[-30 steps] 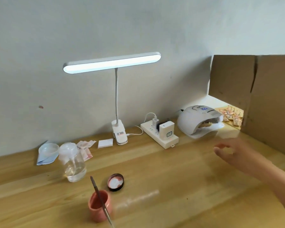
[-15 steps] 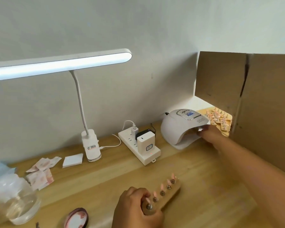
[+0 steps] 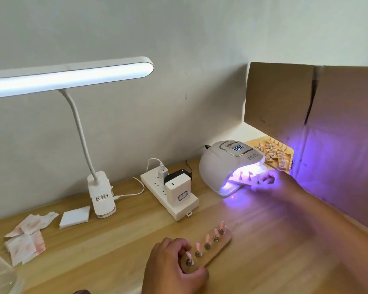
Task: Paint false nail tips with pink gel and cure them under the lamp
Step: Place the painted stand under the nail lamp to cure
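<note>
Violet light now glows from the curing lamp (image 3: 217, 166), which was dark half a second ago, and spills onto the table (image 3: 115, 240) and the cardboard (image 3: 338, 145) to its right. At the lamp's mouth the right hand (image 3: 283, 185) reaches the outer end of a second strip (image 3: 242, 181) lying inside with tips standing on it; the hand is blurred, so whether its fingers pinch that strip or only touch it cannot be told. Near the front edge, the left hand (image 3: 170, 266) grips the near end of a wooden strip (image 3: 216, 250), fingers curled over its top and thumb under its side. Five pink nail tips (image 3: 207, 238) stand upright along it in a row. More strips (image 3: 274, 152) are piled behind the lamp against the cardboard. A power strip (image 3: 157, 187) sits left of the lamp, then a lit desk lamp (image 3: 72, 77), a white pad (image 3: 74, 216) and stained wipes (image 3: 26, 236).
</note>
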The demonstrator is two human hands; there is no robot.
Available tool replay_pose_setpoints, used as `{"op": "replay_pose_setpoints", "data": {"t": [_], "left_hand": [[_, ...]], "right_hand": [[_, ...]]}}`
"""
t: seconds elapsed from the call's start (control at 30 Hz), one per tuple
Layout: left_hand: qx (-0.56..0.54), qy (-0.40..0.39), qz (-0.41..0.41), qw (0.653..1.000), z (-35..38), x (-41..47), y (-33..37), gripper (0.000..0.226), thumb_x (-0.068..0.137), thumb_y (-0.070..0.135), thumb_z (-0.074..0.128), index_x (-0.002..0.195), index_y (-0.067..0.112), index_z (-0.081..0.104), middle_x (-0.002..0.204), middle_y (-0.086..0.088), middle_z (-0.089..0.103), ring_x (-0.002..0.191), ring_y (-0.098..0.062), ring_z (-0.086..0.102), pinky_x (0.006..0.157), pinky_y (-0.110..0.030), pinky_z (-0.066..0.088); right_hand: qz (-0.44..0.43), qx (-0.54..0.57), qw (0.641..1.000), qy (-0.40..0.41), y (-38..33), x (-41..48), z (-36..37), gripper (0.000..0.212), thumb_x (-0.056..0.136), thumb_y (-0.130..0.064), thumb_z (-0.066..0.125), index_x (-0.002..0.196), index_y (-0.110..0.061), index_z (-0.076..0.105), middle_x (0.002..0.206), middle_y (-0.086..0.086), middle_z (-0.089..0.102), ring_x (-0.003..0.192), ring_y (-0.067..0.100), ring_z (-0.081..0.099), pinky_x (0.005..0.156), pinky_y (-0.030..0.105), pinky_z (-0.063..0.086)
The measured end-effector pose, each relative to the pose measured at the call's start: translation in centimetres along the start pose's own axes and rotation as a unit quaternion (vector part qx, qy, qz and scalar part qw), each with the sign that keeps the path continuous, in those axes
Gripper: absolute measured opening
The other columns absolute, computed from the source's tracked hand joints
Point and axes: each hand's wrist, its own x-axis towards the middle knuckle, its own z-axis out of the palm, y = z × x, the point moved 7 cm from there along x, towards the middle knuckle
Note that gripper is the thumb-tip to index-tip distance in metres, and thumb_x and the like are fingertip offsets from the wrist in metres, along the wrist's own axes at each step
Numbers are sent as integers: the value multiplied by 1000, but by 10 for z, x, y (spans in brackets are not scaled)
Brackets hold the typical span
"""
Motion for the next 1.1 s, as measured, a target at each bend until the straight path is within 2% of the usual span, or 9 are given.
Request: {"op": "replay_pose_setpoints", "data": {"t": [0.07,0.17,0.3,0.47,0.6,0.7,0.87,1.0,1.1], "left_hand": [[0,-11,-3,1000,2,2,-3,31,58,48,72,86,45,57,90,17,55,95,7,45,75,-2,33],[-4,-15,2,1000,4,2,-4,34,53,49,69,85,45,58,89,16,56,94,5,47,74,-4,34],[-4,-16,1,1000,3,3,-2,34,52,50,65,84,46,57,88,15,57,91,3,48,72,-5,35],[8,-28,10,1000,4,4,-2,31,63,44,75,85,49,54,90,16,56,93,4,47,73,-3,34],[-4,-33,2,999,3,3,-1,32,55,49,66,84,50,53,90,15,56,94,5,46,71,-4,33],[17,-36,8,999,4,3,0,35,50,56,56,84,50,50,92,17,55,95,8,42,73,-4,33],[18,-63,11,998,4,7,-1,31,64,47,71,84,52,48,95,16,54,96,7,43,75,-2,32],[29,-86,18,996,2,10,2,45,43,66,49,86,52,47,96,15,56,97,3,48,75,0,31],[32,-86,3,996,3,12,2,42,45,61,49,86,52,46,96,17,52,97,6,44,77,3,28]], "right_hand": [[-8,-54,998,27,19,-18,-16,36,70,-30,92,85,-17,62,73,-6,61,68,12,55,56,13,34],[-3,-72,993,93,36,-45,-43,39,68,-35,93,85,-19,62,73,-4,63,67,10,56,61,24,39],[9,-106,986,129,44,-67,-61,37,74,-36,87,81,-19,55,69,-1,62,64,19,57,55,33,37],[4,-134,970,203,38,-75,-70,39,80,-36,79,80,-19,44,59,1,61,55,24,58,49,34,37],[-19,-164,951,262,29,-71,-71,37,85,-40,74,90,-18,45,63,2,61,54,28,56,45,29,33],[11,-193,947,257,26,-57,-65,46,88,-46,70,110,-11,50,80,12,68,67,33,62,49,30,35],[67,-212,950,221,22,-21,-46,60,93,-49,65,124,-2,45,109,22,67,98,42,67,65,36,43],[102,-221,945,219,29,-1,-33,77,91,-52,68,138,2,40,118,20,66,105,39,67,67,34,40],[122,-225,941,222,37,11,-25,82,88,-54,71,140,2,40,114,18,69,102,36,69,66,33,43]]}}
